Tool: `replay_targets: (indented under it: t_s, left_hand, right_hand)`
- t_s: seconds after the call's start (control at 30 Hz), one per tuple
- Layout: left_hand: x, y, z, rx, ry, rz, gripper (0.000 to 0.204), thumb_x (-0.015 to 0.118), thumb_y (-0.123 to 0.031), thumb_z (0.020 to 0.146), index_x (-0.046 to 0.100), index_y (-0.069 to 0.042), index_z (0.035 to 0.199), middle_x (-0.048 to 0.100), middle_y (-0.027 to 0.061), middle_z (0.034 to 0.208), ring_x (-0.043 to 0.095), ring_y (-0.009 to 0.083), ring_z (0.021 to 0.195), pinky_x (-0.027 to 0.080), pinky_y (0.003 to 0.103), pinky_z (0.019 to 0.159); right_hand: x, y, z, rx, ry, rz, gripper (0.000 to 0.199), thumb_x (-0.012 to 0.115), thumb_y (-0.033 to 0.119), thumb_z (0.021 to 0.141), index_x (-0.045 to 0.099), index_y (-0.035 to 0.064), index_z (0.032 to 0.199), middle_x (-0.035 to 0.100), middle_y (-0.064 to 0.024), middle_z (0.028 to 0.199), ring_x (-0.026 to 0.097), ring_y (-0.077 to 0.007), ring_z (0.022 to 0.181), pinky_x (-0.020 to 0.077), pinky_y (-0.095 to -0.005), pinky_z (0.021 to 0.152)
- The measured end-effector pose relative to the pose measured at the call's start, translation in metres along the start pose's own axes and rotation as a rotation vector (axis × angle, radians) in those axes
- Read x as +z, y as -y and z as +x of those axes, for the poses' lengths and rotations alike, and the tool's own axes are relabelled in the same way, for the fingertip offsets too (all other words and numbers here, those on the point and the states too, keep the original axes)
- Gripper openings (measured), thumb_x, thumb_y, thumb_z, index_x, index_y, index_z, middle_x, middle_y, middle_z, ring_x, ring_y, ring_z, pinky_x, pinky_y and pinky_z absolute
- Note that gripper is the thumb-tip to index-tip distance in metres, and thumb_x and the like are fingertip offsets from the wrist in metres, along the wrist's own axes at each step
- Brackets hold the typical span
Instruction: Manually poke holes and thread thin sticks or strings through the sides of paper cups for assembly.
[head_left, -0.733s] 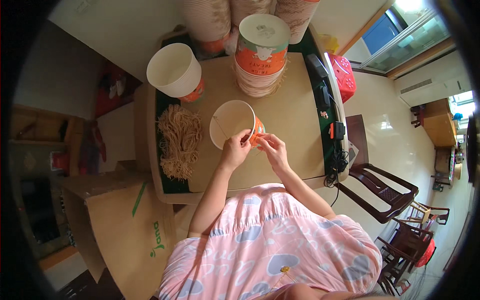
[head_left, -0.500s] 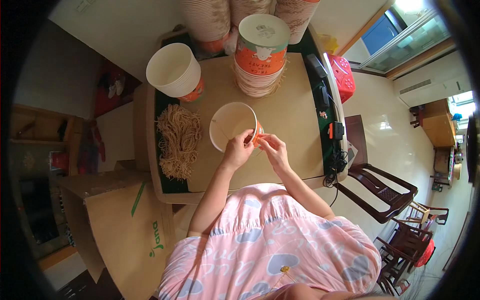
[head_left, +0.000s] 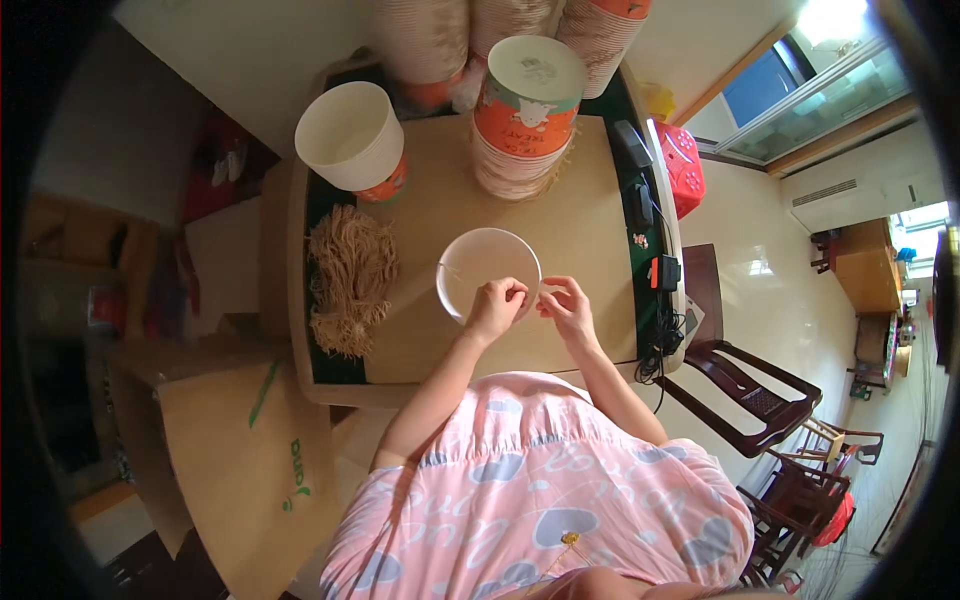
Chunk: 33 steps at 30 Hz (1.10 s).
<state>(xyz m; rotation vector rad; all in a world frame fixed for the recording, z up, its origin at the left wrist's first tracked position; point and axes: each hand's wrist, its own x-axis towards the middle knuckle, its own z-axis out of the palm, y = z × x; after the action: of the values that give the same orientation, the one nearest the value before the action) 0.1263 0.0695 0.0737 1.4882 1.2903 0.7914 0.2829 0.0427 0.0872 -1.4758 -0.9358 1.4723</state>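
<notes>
Head view: from where I stand, I see the white tub [head_left: 475, 250] sitting mouth up on the cardboard sheet [head_left: 590, 235], directly in front of the person, seemingly so that both hands can get at its rim without stretching. The left hand [head_left: 500, 305] lies over the near right part of the rim, fingers curled together, perhaps to steady the tub or nip something fine; whether it grips anything, I cannot tell. The right hand [head_left: 568, 312] is just beside the rim, outside, its thumb and forefinger drawn close, as fine work would ask; I cannot make out whether anything sits between them.

A thin strand [head_left: 450, 267] shows against the tub's inner left wall, but its ends are lost to me. The bundle of cords [head_left: 350, 280] lies to the left, probably for easy picking. Nested tubs [head_left: 350, 135] stand mouth up behind it, while an upside-down stack [head_left: 528, 115] rests farther right, likely nested to save room. Taller stacks [head_left: 425, 40] at the back are cut off by the top edge, and the tub's outer wall is hidden.
</notes>
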Motion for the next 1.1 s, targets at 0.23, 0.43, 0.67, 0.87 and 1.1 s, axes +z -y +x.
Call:
replay_targets:
  t_s: [0.23, 0.43, 0.67, 0.87, 1.1]
  left_hand:
    - [-0.001, 0.006, 0.005, -0.275, 0.141, -0.437, 0.014, 0.051, -0.003, 0.089, 0.063, 0.005, 0.091, 0.065, 0.0096, 0.08, 0.064, 0.0152, 0.071, 0.054, 0.026, 0.064]
    - [0.0, 0.002, 0.006, -0.384, 0.169, -0.505, 0.01, 0.052, -0.003, 0.089, 0.059, 0.004, 0.091, 0.062, 0.0068, 0.081, 0.061, 0.0127, 0.072, 0.053, 0.025, 0.065]
    - [0.004, 0.008, 0.002, -0.167, 0.175, -0.26, 0.013, 0.055, 0.003, 0.082, 0.054, 0.001, 0.095, 0.061, 0.0045, 0.082, 0.06, 0.0105, 0.073, 0.05, 0.023, 0.068]
    - [0.015, 0.02, 0.002, -0.023, 0.133, -0.275, 0.017, 0.052, 0.007, 0.079, 0.056, 0.001, 0.094, 0.063, 0.0049, 0.081, 0.06, 0.0095, 0.073, 0.05, 0.024, 0.066]
    - [-0.002, -0.017, -0.003, -0.073, 0.081, -0.089, 0.006, 0.056, 0.0, 0.082, 0.061, 0.002, 0.085, 0.064, 0.0063, 0.072, 0.058, 0.0096, 0.056, 0.048, 0.026, 0.052]
  right_hand:
    - [0.007, 0.016, -0.011, -0.219, 0.129, -0.037, 0.031, 0.049, -0.007, 0.083, 0.048, 0.0022, 0.113, 0.061, -0.0095, 0.098, 0.059, -0.0103, 0.081, 0.0499, -0.024, 0.068]
    - [0.018, 0.025, -0.009, -0.39, 0.021, -0.657, 0.041, 0.058, 0.0, 0.077, 0.05, 0.0099, 0.116, 0.059, -0.0137, 0.098, 0.061, -0.0286, 0.079, 0.0508, -0.036, 0.068]
    - [0.015, 0.019, -0.005, -0.415, 0.016, -0.626, 0.038, 0.059, -0.001, 0.076, 0.053, 0.009, 0.112, 0.061, -0.0106, 0.078, 0.061, -0.0234, 0.07, 0.0498, -0.0334, 0.063]
    - [0.012, 0.017, -0.003, -0.384, 0.027, -0.5, 0.036, 0.062, 0.0, 0.077, 0.053, 0.0082, 0.111, 0.061, -0.0091, 0.072, 0.059, -0.0179, 0.063, 0.0487, -0.0286, 0.059]
    - [0.005, 0.021, -0.005, -0.313, 0.113, -0.46, 0.039, 0.063, 0.0, 0.077, 0.052, 0.0089, 0.114, 0.06, -0.0061, 0.071, 0.056, -0.0125, 0.061, 0.0468, -0.0257, 0.058]
